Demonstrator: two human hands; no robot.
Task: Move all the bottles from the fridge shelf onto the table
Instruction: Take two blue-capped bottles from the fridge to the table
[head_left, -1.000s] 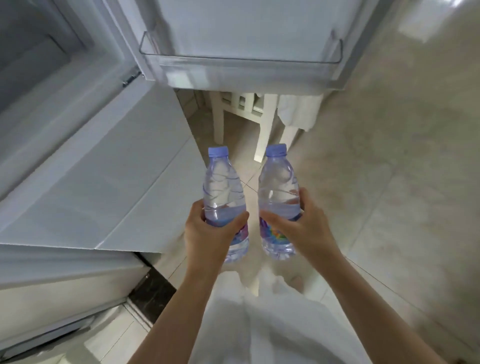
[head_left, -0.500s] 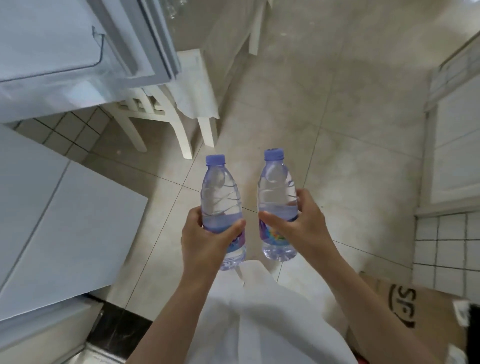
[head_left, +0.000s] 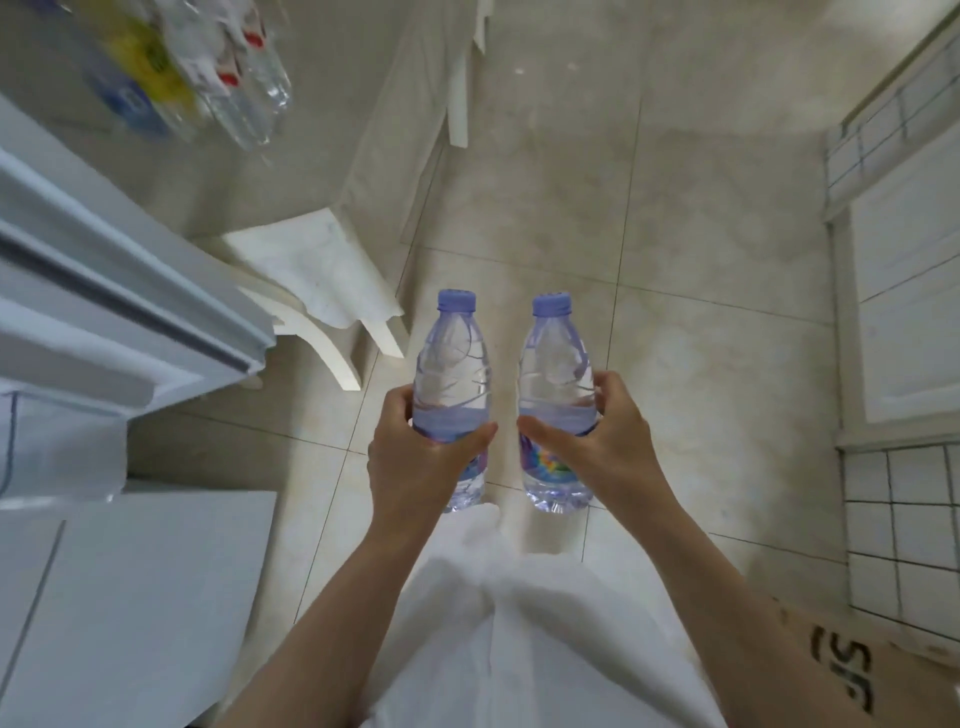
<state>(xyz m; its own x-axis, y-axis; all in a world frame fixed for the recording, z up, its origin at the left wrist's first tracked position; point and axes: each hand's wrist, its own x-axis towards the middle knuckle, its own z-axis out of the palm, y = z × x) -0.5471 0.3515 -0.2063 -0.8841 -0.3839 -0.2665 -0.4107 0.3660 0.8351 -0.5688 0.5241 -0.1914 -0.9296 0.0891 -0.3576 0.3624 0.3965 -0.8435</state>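
2 bottles are in hand, 1 each. The left hand (head_left: 415, 467) has its fingers (head_left: 397, 410) and thumb curled round the middle of the left bottle (head_left: 453, 384); the right hand (head_left: 602, 447) grips the right bottle (head_left: 557, 384) the same way, thumb across the label. Both bottles stand upright, purple caps up, long axes near parallel, just beside each other but apart, held out over the tiled floor (head_left: 675, 338). The table (head_left: 218, 171) lies ahead and to the left, past a white chair (head_left: 317, 280), with other bottles (head_left: 228, 88) blurred on it. The left hand is the nearer to it, so the coming move looks like a carry forward and leftward. The open fridge door (head_left: 119, 306) stands at the left edge.
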